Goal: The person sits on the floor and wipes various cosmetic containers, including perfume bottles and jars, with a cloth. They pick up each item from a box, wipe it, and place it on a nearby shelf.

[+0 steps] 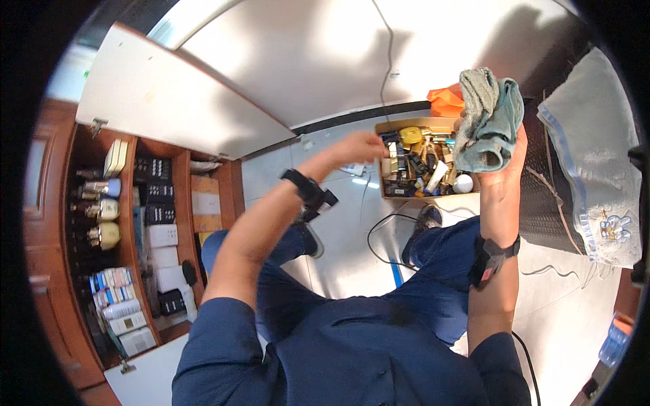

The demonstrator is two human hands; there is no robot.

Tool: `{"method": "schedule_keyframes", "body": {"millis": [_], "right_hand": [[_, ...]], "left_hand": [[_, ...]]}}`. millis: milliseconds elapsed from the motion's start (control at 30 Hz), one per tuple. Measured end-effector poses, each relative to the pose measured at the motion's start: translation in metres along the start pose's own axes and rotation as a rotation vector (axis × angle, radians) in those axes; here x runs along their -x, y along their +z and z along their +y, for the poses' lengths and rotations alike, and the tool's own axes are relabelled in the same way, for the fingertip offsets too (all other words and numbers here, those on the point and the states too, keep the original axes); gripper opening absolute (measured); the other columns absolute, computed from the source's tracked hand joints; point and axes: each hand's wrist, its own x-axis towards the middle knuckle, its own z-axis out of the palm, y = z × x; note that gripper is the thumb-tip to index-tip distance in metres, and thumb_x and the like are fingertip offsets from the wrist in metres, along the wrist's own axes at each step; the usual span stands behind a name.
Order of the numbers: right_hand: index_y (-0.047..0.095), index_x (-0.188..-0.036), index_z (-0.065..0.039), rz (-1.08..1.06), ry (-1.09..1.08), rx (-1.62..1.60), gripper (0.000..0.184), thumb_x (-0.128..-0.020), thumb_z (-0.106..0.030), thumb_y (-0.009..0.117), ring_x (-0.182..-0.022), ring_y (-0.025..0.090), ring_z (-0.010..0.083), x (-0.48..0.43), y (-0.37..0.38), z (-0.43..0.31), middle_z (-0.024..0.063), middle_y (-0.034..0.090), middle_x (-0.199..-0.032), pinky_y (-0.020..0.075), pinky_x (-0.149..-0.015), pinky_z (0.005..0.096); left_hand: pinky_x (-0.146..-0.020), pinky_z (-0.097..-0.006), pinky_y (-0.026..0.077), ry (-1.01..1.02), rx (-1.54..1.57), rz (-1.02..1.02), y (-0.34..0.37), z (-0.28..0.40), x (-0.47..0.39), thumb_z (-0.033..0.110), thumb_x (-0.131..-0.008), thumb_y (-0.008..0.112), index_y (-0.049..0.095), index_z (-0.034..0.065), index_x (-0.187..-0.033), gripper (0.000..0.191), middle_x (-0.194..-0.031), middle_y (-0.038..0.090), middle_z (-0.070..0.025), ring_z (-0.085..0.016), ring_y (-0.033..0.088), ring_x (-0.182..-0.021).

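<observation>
My right hand (pixel 517 152) is shut on a folded, worn grey-green cloth (pixel 490 122), held above the right end of a cardboard box (pixel 419 123). My left hand (pixel 366 147) is at the box's left rim, slightly blurred with its fingers curled; whether something is between the fingertips does not show. Small cosmetic containers fill the box: a yellow one (pixel 411 135), a white tube (pixel 436 175), a white round piece (pixel 462 183) and several dark and gold pieces. Cloth and hand cover part of the box's right side.
On the left, an open wooden cabinet (pixel 133 188) holds boxes and bottles, its white door (pixel 177 91) swung out. An orange bag (pixel 445 103) lies behind the box. A towel (pixel 594 152) drapes at right. A black cable (pixel 369 238) crosses the floor between my feet.
</observation>
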Motion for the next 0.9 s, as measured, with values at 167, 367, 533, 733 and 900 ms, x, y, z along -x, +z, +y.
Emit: {"method": "schedule_keyframes", "body": {"millis": [167, 367, 533, 733, 900], "right_hand": [[0.060, -0.123, -0.002, 0.229, -0.096, 0.046, 0.048, -0.095, -0.039, 0.049, -0.089, 0.065, 0.0391, 0.012, -0.008, -0.027, 0.0258, 0.065, -0.105, 0.0562, -0.075, 0.0481], [0.061, -0.118, -0.004, 0.214, -0.136, 0.071, 0.041, -0.088, -0.033, 0.062, -0.081, 0.050, 0.0217, 0.028, 0.003, -0.029, 0.0109, 0.060, -0.099, 0.0418, -0.070, 0.0336], [0.054, -0.120, -0.005, 0.149, -0.117, 0.073, 0.051, -0.079, -0.022, 0.079, -0.080, 0.049, 0.0144, 0.026, 0.006, -0.030, 0.0034, 0.053, -0.093, 0.0421, -0.069, 0.0298], [0.052, -0.129, -0.004, 0.136, -0.085, 0.106, 0.055, -0.083, -0.021, 0.078, -0.077, 0.052, 0.0134, 0.008, -0.012, -0.030, 0.0034, 0.054, -0.091, 0.0449, -0.065, 0.0308], [0.053, -0.127, -0.004, 0.226, -0.069, 0.172, 0.056, -0.081, -0.020, 0.080, -0.078, 0.054, 0.0136, 0.001, -0.016, -0.029, 0.0035, 0.055, -0.091, 0.0470, -0.064, 0.0304]], "left_hand": [[-0.074, -0.0357, 0.051, -0.050, -0.160, 0.160, 0.097, -0.079, -0.107, 0.036, -0.080, 0.075, 0.064, 0.0014, -0.110, 0.046, -0.097, 0.067, -0.0094, -0.022, 0.064, -0.089], [-0.096, -0.0459, 0.048, -0.085, -0.317, 0.421, 0.118, -0.092, -0.190, 0.016, -0.078, 0.076, 0.054, -0.0042, -0.117, 0.049, -0.120, 0.058, -0.0247, -0.042, 0.056, -0.113], [-0.097, -0.0450, 0.048, 0.032, -0.471, 0.533, 0.119, -0.095, -0.238, 0.017, -0.077, 0.078, 0.044, -0.0022, -0.130, 0.065, -0.129, 0.049, -0.0205, -0.038, 0.050, -0.121], [-0.094, -0.0443, 0.050, -0.182, -0.566, 0.486, 0.126, -0.088, -0.280, 0.034, -0.075, 0.082, 0.050, -0.0035, -0.127, 0.072, -0.123, 0.049, -0.0181, -0.040, 0.053, -0.115], [-0.082, -0.0444, 0.055, -0.159, -0.436, 0.530, 0.135, -0.091, -0.287, 0.034, -0.072, 0.084, 0.056, -0.0014, -0.117, 0.063, -0.113, 0.052, -0.0196, -0.039, 0.062, -0.099]]}}
